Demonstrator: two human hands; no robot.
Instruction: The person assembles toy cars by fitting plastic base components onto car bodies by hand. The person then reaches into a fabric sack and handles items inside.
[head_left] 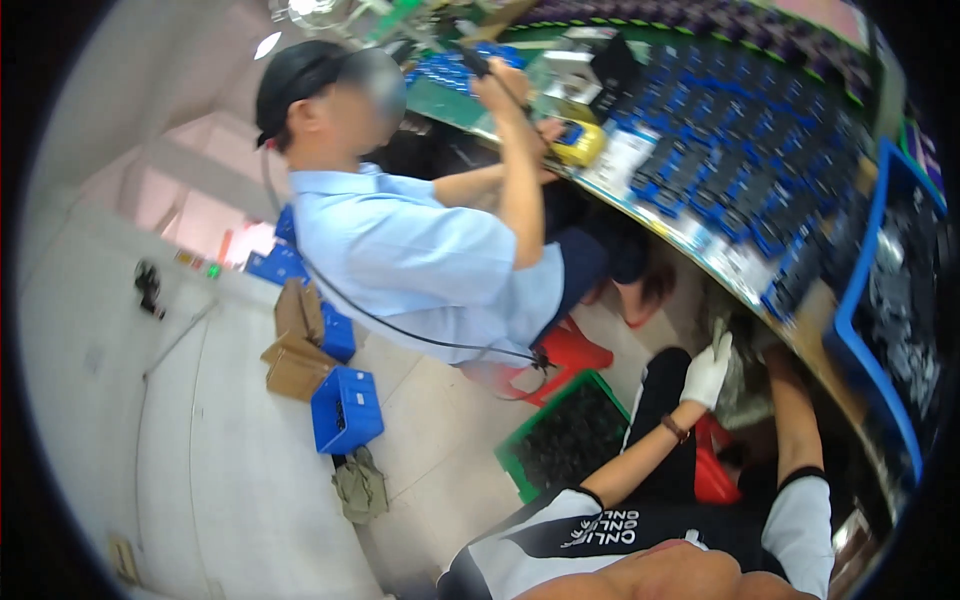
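Observation:
My left hand (708, 375), in a white glove, is at the near edge of the workbench, beside my dark-clad knee. Its fingers point away from me and look closed on the rim of a crumpled, greyish see-through plastic bag (743, 385), though blur softens the grip. A brown band circles that wrist. My right hand (775, 352) reaches to the bag's other side, just under the bench edge; its fingers are in shadow and hidden. What lies inside the bag cannot be made out.
Rows of black devices in blue holders (740, 150) cover the workbench. A blue bin (850, 300) of dark parts stands at right. A green crate (515, 470) of black pieces is on the floor. A co-worker in a light blue shirt (420, 245) works at left, near a red stool (585, 350).

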